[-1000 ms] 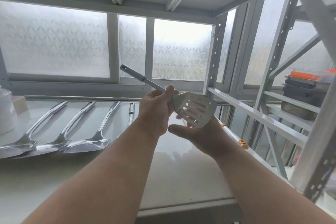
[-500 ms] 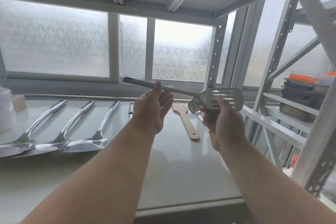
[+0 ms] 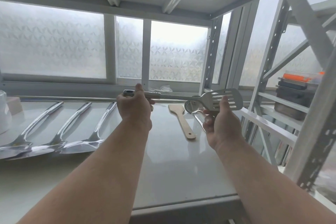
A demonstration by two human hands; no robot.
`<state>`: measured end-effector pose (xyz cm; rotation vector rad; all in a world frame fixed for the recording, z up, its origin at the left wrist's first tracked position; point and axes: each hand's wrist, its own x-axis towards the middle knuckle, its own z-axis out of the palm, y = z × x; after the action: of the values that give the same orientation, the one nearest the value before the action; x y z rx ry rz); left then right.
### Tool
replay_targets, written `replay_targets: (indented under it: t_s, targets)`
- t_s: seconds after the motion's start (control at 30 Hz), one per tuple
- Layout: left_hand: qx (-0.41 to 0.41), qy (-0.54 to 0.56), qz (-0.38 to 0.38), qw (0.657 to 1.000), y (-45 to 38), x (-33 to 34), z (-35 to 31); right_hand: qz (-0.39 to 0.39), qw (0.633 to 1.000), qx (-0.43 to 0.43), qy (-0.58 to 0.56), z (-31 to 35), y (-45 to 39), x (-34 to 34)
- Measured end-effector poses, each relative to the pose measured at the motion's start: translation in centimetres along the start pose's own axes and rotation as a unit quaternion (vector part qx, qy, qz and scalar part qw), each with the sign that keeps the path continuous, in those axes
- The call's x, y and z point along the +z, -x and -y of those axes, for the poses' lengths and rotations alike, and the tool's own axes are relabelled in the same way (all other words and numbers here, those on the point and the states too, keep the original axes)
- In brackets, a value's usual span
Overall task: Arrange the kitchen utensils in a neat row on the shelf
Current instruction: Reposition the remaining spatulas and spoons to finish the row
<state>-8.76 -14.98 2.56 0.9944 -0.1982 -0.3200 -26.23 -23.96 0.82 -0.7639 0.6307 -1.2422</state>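
- The slotted spatula [image 3: 214, 99] was held level above the shelf [image 3: 172, 160], crosswise, with its handle pointing left and its blade to the right.
- Three steel utensils [image 3: 60, 132] lay side by side at the left of the shelf, handles toward the window and heads toward the front edge; a wooden spatula [image 3: 181, 120] and a small ladle [image 3: 190, 108] lay apart to the right, the ladle partly hidden behind the right hand.
- To do this step well, I judged the spatula should be turned so its handle pointed at the window like the others, then laid just beside the third steel utensil, head in line with theirs.
- Lowering it flat, not dropping it, would likely keep it from sliding on the glossy surface and knocking its neighbour.
- The left hand [image 3: 135, 109] gripped the handle near its end, fingers curled round it and thumb raised.
- The right hand [image 3: 222, 123] pinched the lower edge of the blade, its thumb pressed on the slotted face.
- Neither hand touched the shelf.
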Motion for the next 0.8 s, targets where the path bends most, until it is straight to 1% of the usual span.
replay_targets:
  t_s: [0.07,0.13,0.3,0.43,0.57,0.73,0.8]
  targets:
    - [-0.028,0.031,0.002,0.999,-0.2,0.0,0.1,0.023,0.999,0.006,-0.032,0.3,0.1,-0.1]
    - [-0.052,0.071,0.011,0.996,-0.1,0.0,0.1,0.070,0.997,0.014,-0.043,0.4,0.2,-0.1]
    - [-0.071,0.148,0.013,0.986,0.1,0.1,0.4,0.182,0.982,0.042,-0.006,0.3,0.7,-0.1]
    - [-0.085,0.190,0.034,0.977,0.5,0.3,0.1,0.222,0.973,0.056,0.027,0.0,0.8,0.2]
    - [-0.115,0.184,0.108,0.970,0.9,0.5,0.0,0.239,0.967,0.057,0.065,-0.4,0.7,0.3]
    - [-0.154,0.139,0.206,0.956,1.4,1.0,0.7,0.255,0.959,0.057,0.107,-0.6,1.0,0.5]
    - [-0.161,0.107,0.233,0.953,1.1,1.0,1.1,0.263,0.954,0.064,0.127,-0.8,1.0,0.5]
